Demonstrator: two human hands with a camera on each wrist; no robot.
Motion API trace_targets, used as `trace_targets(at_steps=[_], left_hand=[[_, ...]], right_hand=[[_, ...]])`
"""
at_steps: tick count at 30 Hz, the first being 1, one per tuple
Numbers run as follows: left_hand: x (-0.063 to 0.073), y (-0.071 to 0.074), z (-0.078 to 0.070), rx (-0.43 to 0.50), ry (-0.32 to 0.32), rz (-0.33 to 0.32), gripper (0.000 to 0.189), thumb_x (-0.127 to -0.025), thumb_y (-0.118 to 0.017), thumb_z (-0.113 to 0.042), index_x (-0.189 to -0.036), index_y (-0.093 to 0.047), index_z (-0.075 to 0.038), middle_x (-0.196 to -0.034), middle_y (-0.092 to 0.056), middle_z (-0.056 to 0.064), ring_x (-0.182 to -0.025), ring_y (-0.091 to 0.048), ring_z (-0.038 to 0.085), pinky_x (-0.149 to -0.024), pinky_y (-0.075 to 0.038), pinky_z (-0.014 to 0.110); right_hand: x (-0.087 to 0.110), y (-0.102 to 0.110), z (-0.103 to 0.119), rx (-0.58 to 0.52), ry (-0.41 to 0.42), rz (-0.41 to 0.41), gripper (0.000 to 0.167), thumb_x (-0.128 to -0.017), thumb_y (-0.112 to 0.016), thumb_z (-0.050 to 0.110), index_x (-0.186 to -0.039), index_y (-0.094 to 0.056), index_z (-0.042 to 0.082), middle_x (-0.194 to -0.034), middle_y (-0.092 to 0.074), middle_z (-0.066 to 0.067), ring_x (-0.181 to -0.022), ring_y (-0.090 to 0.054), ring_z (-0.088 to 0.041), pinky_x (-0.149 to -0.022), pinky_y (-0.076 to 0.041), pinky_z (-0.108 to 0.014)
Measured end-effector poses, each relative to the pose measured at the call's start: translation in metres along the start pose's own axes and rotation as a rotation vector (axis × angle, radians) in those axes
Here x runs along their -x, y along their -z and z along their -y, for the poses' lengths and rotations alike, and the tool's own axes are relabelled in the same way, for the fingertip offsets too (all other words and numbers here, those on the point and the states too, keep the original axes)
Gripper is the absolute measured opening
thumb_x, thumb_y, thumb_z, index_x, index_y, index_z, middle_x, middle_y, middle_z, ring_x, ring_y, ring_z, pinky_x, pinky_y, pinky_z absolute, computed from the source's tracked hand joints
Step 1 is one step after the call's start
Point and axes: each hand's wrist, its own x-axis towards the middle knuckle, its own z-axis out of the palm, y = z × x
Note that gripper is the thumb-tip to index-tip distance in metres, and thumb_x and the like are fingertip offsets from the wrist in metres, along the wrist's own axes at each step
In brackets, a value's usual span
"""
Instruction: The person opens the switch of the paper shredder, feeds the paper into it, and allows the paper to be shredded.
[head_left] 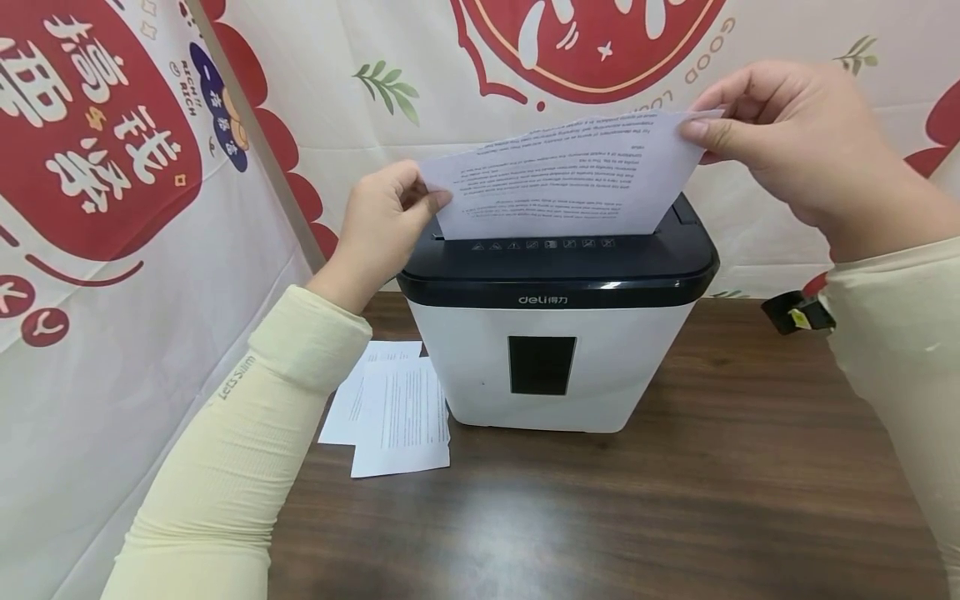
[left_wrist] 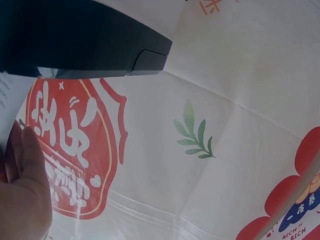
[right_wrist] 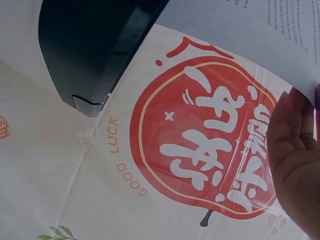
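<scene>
A printed sheet of paper point(head_left: 555, 179) stands upright with its lower edge in the top slot of a paper shredder point(head_left: 555, 287), which has a black lid and a white bin. My left hand point(head_left: 386, 221) pinches the sheet's left upper corner between thumb and fingers. At the opposite corner, higher up, my right hand point(head_left: 787, 142) pinches the paper the same way. The right wrist view shows the sheet point(right_wrist: 250, 35) running from the black lid point(right_wrist: 95, 45) to the right fingers. Only part of the left hand point(left_wrist: 27, 185) shows in the left wrist view.
Several printed sheets point(head_left: 401, 417) lie overlapping on the brown wooden table point(head_left: 510, 517), left of the shredder. Behind and to the left hangs a white printed cloth point(head_left: 315, 100). A small black and yellow object point(head_left: 797, 313) is beside the right sleeve.
</scene>
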Motion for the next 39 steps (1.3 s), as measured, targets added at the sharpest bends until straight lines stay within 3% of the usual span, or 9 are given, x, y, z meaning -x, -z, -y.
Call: trace_targets(at_steps=[21, 30, 39], left_hand=[[-0.001, -0.005, 0.009, -0.037, 0.031, 0.036, 0.012, -0.092, -0.064, -0.007, -0.101, -0.069, -0.001, -0.097, -0.071, 0.012, -0.084, -0.063, 0.019, -0.074, -0.045, 0.022], [-0.001, -0.006, 0.015, -0.054, 0.036, 0.057, 0.017, -0.093, -0.063, -0.008, -0.108, -0.069, -0.002, -0.098, -0.071, 0.011, -0.085, -0.065, 0.019, -0.076, -0.048, 0.025], [0.0, -0.007, 0.018, -0.054, 0.04, 0.067, 0.013, -0.093, -0.063, -0.007, -0.102, -0.069, 0.0, -0.095, -0.071, 0.013, -0.082, -0.062, 0.019, -0.072, -0.044, 0.023]], right_hand=[[0.001, -0.007, -0.008, 0.048, -0.043, 0.007, 0.011, -0.088, -0.07, 0.009, -0.098, -0.073, 0.009, -0.079, -0.067, 0.007, -0.07, -0.064, -0.005, -0.07, -0.048, -0.007], [0.003, -0.011, -0.011, 0.163, -0.074, 0.019, 0.013, -0.09, -0.069, 0.017, -0.102, -0.072, 0.014, -0.083, -0.066, 0.011, -0.076, -0.062, -0.004, -0.069, -0.046, -0.006], [0.005, -0.014, -0.015, 0.208, -0.062, 0.021, 0.012, -0.09, -0.069, 0.018, -0.101, -0.073, 0.014, -0.082, -0.064, 0.01, -0.076, -0.055, -0.008, -0.066, -0.044, -0.008]])
